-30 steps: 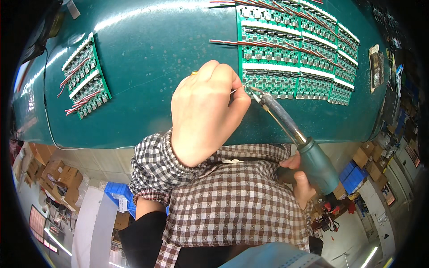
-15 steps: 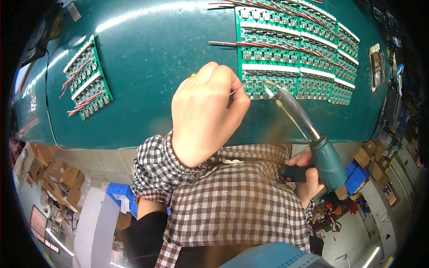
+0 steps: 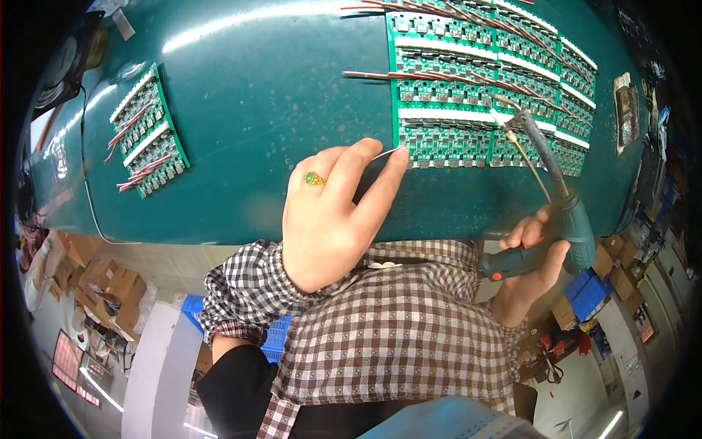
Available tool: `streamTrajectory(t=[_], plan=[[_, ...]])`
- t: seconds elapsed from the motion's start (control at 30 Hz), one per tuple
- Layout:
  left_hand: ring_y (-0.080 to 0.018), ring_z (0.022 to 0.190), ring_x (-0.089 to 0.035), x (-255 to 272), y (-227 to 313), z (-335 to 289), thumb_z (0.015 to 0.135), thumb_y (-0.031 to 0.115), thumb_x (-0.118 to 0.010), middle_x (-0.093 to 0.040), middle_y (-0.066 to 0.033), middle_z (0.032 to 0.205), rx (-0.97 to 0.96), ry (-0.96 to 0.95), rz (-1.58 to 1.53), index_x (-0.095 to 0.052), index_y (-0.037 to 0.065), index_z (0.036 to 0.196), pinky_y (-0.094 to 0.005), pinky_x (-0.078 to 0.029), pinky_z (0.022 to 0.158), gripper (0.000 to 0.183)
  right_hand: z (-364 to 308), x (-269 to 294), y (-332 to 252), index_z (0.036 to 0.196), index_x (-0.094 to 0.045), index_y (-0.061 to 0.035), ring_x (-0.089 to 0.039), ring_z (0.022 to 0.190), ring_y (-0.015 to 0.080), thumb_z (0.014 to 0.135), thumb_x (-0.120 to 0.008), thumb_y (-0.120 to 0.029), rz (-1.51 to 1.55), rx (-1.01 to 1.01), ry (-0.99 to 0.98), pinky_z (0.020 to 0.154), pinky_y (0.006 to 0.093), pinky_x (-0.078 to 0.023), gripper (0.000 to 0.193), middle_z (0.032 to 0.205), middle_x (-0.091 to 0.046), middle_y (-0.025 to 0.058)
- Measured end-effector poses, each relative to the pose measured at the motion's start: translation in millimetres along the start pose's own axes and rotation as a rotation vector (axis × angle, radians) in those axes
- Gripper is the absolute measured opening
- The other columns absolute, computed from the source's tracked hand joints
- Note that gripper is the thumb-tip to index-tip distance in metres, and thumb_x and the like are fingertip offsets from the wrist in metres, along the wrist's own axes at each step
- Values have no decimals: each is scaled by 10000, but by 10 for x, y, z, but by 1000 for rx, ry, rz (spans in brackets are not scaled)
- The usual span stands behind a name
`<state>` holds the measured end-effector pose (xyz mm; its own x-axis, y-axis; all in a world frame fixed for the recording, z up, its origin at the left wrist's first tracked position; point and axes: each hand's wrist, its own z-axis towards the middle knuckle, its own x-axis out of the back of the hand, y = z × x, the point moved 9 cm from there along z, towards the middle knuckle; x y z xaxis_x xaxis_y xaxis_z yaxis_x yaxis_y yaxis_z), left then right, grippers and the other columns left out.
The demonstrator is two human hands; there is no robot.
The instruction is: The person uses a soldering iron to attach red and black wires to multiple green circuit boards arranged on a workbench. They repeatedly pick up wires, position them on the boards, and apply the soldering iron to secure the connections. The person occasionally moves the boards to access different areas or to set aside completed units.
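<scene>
Over the table's near edge, right side: one soldering iron, long axis slanting, tip aimed away from you and leftward. Your right hand curls around its grip. Your left hand: thumb and forefinger tips spread, one thin wire between; cannot tell whether pinched. Circuit boards: three columns, right half; one small panel, left edge. Below, one blue crate, contents unclear.
</scene>
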<state>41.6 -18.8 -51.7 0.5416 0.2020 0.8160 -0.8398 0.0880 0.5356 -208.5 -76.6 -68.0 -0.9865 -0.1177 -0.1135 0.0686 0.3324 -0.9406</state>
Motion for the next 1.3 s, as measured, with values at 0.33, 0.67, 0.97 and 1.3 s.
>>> streamTrajectory(t=[0.33, 0.67, 0.97, 1.3], plan=[[-219, 852, -562, -29, -10, 50, 645, -22, -677, -557, -84, 1058, 50, -71, -4, -679, 121, 1119, -368, -453, 752, 495, 18, -1, 8, 1147, -446, 22, -511, 667, 141, 927, -516, -521, 12, 5, 25, 552, 281, -521, 590, 756, -460, 34], [-202, 874, -586, -5, -15, -40, 652, -41, -684, -592, -82, 1087, 23, 0, -23, -683, 99, 1111, -356, -461, 796, 480, -10, 32, -7, 1148, -444, 8, -503, 669, 139, 919, -528, -527, 26, 1, 29, 545, 279, -511, 588, 753, -453, 26], [-197, 900, -570, -47, -34, -71, 686, 63, -637, -583, -62, 1107, -6, 43, -17, -669, 81, 1119, -354, -444, 796, 434, -29, 37, 15, 1153, -441, 11, -502, 679, 139, 918, -536, -523, 53, -6, 23, 561, 285, -520, 591, 768, -475, 31], [-208, 859, -601, -22, -2, -19, 666, -60, -685, -597, -90, 1075, 24, 19, -13, -682, 92, 1099, -350, -463, 754, 459, -62, 66, 9, 1152, -438, 14, -501, 681, 138, 916, -533, -532, 33, 7, 38, 555, 281, -520, 602, 768, -465, 29]])
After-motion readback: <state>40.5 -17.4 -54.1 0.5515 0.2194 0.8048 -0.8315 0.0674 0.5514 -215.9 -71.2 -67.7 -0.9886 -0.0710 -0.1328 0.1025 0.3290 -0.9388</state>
